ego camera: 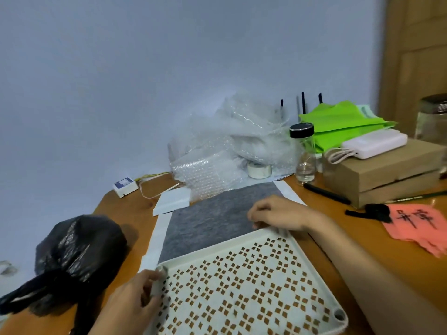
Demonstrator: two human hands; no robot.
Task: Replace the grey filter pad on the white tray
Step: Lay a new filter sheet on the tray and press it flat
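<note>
A white tray (244,247) with a pattern of cut-out diamond holes lies on the wooden table near me. Behind it a flat grey filter pad (205,221) rests on a white sheet (154,240). My left hand (130,303) grips the tray's far left corner, thumb on the rim. At the tray's far right corner, where rim and pad meet, my right hand (275,213) has its fingers curled down. Whether they pinch the rim or the pad, I cannot tell.
A tied black plastic bag (77,255) sits left of the tray. Bubble wrap (229,146), a tape roll (258,170) and a glass jar (304,155) stand behind the pad. Cardboard boxes (382,172), a green bag (338,126) and pink paper (416,223) fill the right side.
</note>
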